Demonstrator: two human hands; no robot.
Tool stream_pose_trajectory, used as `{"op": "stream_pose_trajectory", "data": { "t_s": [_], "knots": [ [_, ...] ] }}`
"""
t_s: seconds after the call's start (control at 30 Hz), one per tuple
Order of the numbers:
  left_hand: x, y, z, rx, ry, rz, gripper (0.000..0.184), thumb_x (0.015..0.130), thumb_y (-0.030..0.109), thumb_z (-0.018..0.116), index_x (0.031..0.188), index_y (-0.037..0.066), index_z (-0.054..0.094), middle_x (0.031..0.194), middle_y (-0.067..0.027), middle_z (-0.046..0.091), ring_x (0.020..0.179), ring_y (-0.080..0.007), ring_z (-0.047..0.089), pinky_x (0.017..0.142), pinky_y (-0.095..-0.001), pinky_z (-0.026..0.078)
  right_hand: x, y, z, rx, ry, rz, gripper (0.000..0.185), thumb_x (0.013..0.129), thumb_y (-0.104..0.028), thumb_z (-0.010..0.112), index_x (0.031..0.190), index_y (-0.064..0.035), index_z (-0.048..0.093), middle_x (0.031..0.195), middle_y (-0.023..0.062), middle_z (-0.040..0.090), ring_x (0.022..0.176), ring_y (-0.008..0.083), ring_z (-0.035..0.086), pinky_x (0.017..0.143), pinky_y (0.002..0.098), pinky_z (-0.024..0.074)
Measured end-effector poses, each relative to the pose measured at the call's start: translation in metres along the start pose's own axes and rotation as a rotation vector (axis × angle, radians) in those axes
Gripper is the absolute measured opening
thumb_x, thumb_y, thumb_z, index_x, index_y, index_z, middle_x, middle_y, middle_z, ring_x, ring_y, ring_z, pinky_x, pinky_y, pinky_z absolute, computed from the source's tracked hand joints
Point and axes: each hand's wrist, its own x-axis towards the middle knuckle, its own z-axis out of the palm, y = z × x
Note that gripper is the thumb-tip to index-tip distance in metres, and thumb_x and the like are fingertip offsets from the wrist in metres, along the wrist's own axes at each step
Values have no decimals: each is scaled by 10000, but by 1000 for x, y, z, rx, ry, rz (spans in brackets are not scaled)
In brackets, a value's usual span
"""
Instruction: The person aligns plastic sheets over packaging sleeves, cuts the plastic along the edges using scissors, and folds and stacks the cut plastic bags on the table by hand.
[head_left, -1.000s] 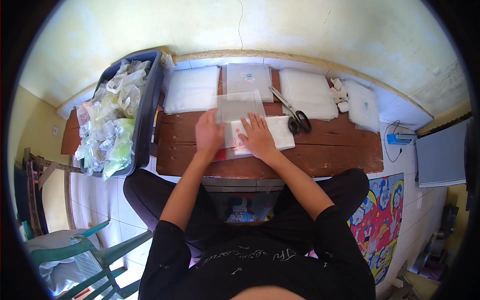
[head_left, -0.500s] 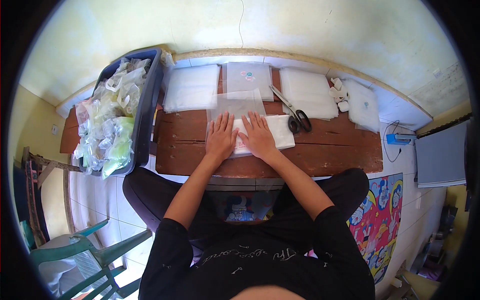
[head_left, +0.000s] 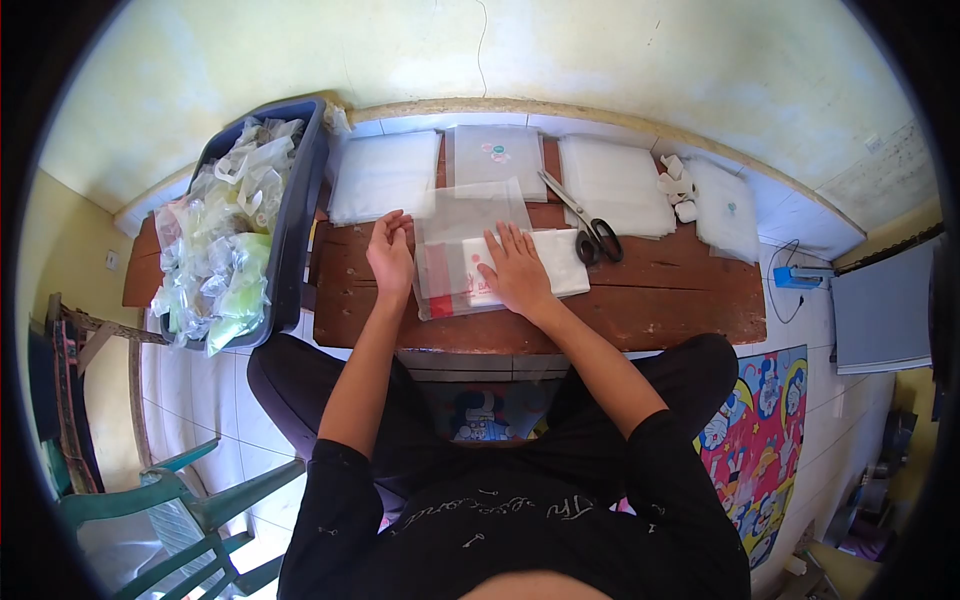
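Note:
My right hand (head_left: pixel 520 272) lies flat with fingers spread on a folded white plastic bag (head_left: pixel 565 262). That bag rests on a clear plastic bag (head_left: pixel 445 262) with red print near its lower left corner. My left hand (head_left: pixel 391 255) is just left of the clear bag, turned on its side with fingers loosely curled and nothing visible in them. Black-handled scissors (head_left: pixel 596 238) lie to the right of my right hand, with their blades pointing up and left.
Stacks of clear plastic bags (head_left: pixel 383 178) line the back of the wooden table (head_left: pixel 670 300), beside a white rolled strip (head_left: pixel 677 182). A dark bin (head_left: pixel 312 150) full of crumpled plastic stands at the left. A green chair (head_left: pixel 190 500) is at lower left.
My left hand has lifted off the bags and moved left, its fingers now curled. The red print underneath is uncovered. My right hand has stayed in place.

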Motion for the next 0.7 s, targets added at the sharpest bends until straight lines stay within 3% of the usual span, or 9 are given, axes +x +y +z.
{"op": "stream_pose_trajectory", "data": {
  "t_s": [0.13, 0.2, 0.3, 0.43, 0.7],
  "knots": [
    [-18, 0, 7, 193, -133, 103, 252, 935, -53, 482, 1126, -11, 641, 1056, -139, 695, 989, -209, 667, 894, -340, 516, 0, 1, 1, -2, 0, -9, 625, 961, -400, 501, 1464, -45, 394, 1524, 226, 343, 1431, 366, 297, 1185, 471, 192],
    [-34, 5, 16, 424, -369, 214, 262, 916, -43, 500, 1133, 3, 639, 1130, -175, 678, 1034, -307, 664, 907, -374, 511, 0, 2, 1, -10, -4, -10, 625, 960, -403, 503, 1465, -51, 396, 1525, 225, 342, 1432, 368, 295, 1185, 473, 192],
    [-49, 6, 29, 450, -477, 319, 276, 905, -21, 510, 1150, 16, 632, 1185, -193, 648, 1100, -375, 615, 948, -408, 488, 0, 3, 0, 10, -2, -11, 624, 958, -405, 509, 1466, -59, 397, 1526, 224, 340, 1432, 371, 295, 1183, 475, 194],
    [-56, -4, 31, 536, -564, 389, 264, 906, 4, 511, 1148, 8, 615, 1291, -192, 589, 1228, -352, 538, 1022, -416, 444, -1, 5, 0, 5, 12, -24, 622, 955, -401, 519, 1466, -66, 401, 1526, 222, 341, 1428, 370, 301, 1182, 475, 200],
    [-75, -3, 32, 652, -550, 477, 260, 896, 9, 532, 1144, 5, 608, 1319, -193, 560, 1283, -352, 487, 1064, -422, 406, -2, 7, 0, -4, 21, -35, 608, 965, -389, 517, 1464, -65, 396, 1525, 222, 338, 1419, 367, 318, 1175, 470, 220]
  ]
}}
